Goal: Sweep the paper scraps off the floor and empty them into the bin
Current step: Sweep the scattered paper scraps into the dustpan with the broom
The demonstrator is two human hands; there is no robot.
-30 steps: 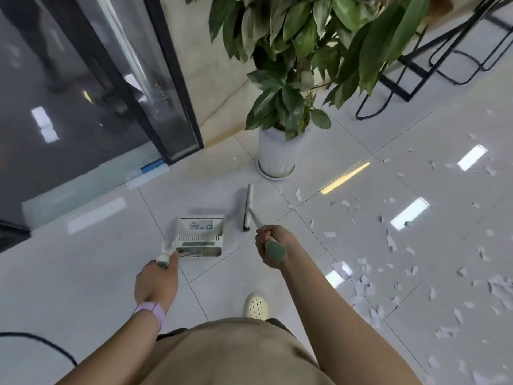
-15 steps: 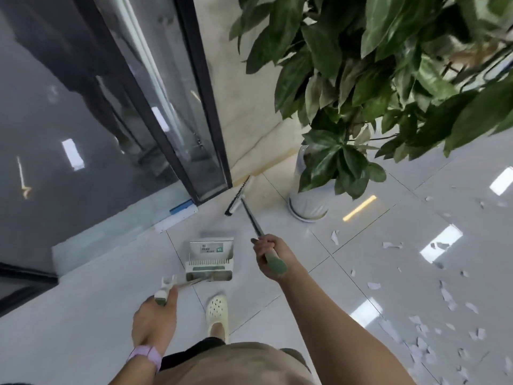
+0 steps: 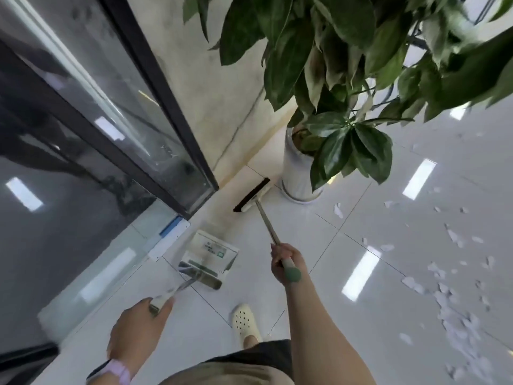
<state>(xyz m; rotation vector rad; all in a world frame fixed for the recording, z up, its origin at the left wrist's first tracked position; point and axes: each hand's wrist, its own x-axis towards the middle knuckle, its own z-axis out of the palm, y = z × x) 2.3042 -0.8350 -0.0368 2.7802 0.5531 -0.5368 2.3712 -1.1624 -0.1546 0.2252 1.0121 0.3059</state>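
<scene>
On the tiled floor (image 3: 319, 245) by the glass door, the right hand (image 3: 286, 262) is wrapped round the broom (image 3: 265, 215) handle, with the brush head down next to the white plant pot (image 3: 294, 176). The left hand (image 3: 138, 332) grips the dustpan (image 3: 211, 252) handle, pan near the door. The paper scraps (image 3: 449, 295) are scattered way off to the right.

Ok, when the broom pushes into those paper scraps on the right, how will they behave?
The paper scraps look thin and small, so probably very light and apt to scatter. The glossy floor should let them slide easily. The broom head is wide, so slow strokes would likely keep them together.
</scene>
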